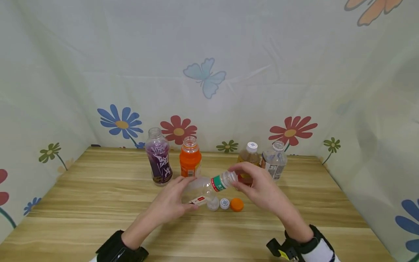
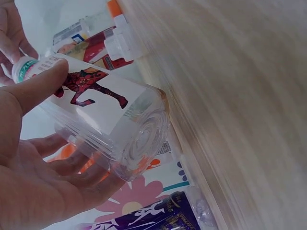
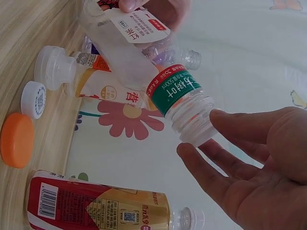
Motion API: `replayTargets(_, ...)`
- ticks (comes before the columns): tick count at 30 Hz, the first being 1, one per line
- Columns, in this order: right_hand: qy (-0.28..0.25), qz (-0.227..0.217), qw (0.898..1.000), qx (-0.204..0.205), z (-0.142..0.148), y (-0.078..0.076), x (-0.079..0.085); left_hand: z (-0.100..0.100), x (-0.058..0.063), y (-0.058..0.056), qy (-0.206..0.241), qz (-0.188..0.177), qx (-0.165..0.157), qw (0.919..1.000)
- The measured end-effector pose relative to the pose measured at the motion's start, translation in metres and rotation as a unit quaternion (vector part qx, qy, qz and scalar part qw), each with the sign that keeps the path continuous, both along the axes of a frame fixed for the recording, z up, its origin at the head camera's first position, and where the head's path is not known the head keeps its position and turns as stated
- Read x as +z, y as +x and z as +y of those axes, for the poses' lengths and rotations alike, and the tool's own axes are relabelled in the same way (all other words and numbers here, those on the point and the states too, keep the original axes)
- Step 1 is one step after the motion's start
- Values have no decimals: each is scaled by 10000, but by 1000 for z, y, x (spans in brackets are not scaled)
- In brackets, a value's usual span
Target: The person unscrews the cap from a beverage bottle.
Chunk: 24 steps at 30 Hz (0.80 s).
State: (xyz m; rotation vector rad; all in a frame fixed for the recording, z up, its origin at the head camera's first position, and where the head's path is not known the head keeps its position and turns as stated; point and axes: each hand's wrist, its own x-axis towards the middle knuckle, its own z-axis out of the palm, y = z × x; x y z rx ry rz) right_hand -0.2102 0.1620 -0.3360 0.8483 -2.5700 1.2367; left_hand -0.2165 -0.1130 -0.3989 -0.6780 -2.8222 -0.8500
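Observation:
My left hand (image 1: 175, 200) grips a clear plastic bottle (image 2: 129, 112) round its body and keeps it tilted above the table, its neck toward the right. A green and red band circles the bottle's shoulder, and a white label with a red figure faces the left wrist camera. At the mouth end, the thumb and fingertips of my right hand (image 1: 262, 185) pinch a clear ribbed cap (image 3: 194, 129) from two sides. Just below the bottle lie a translucent cap (image 1: 213, 203), a white cap (image 1: 224, 203) and an orange cap (image 1: 237, 204) in a row.
Behind the hands stand a purple bottle (image 1: 158, 158) and an orange bottle (image 1: 190, 158), both uncapped. Farther right are a white-capped bottle (image 1: 249, 154) with a red and gold label, and another clear bottle (image 1: 276, 158). A printed cloth (image 1: 209, 40) hangs behind the wooden table (image 1: 82, 203).

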Motion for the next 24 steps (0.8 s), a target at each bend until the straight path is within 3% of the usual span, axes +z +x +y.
replayTargets(13, -207, 88, 9997, -9, 1, 0, 1, -2, 1, 0, 61, -139, 69, 9999)
replayTargets(24, 949, 806, 9907, -553, 7, -6, -4, -1, 3, 0, 251, -91, 199, 9994)
